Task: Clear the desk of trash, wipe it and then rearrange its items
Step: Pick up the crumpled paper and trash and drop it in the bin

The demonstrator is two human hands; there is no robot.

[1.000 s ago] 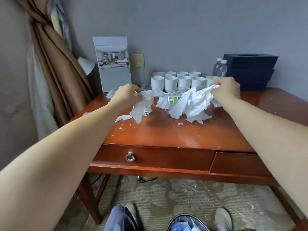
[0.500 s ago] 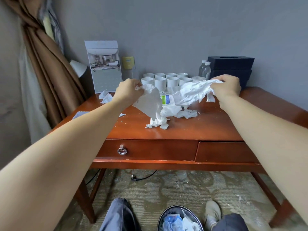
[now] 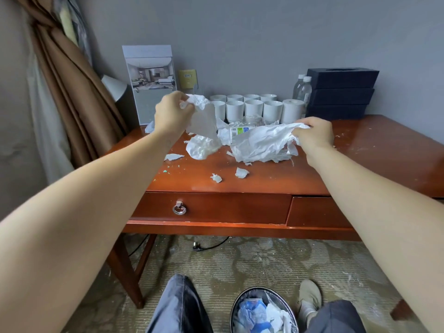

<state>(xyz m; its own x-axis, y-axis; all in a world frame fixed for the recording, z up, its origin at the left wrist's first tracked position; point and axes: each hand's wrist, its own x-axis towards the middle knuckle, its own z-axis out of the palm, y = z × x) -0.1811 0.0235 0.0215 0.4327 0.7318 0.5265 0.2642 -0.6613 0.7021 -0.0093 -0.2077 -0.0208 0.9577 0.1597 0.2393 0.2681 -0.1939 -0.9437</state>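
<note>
Gripping torn tissue (image 3: 203, 121) w/ L hand (image 3: 171, 114), bigger sheet (image 3: 262, 144) w/ R hand (image 3: 312, 134). Could tear, shedding more scraps (image 3: 241, 173) below hands, or drag bottle (image 3: 237, 132) btwn hands into cups (image 3: 253, 109) behind.

Wood desk (image 3: 264, 183) w/ tissue scraps (image 3: 241, 173), cups (image 3: 253, 109), boxes (image 3: 341, 92).

The left hand (image 3: 171, 114) pinches a crumpled white tissue (image 3: 201, 116) raised above the bench (image 3: 264, 183). The right hand (image 3: 314, 134) grips the edge of a larger crumpled white sheet (image 3: 262, 143) that drapes onto the wood. Between the hands lies a labelled plastic bottle (image 3: 237, 132), partly covered. White cups (image 3: 253, 108) stand behind the hands, two small paper scraps (image 3: 241, 173) lie nearer than them, and a wastebasket (image 3: 262, 311) holding trash sits on the floor below.
</note>
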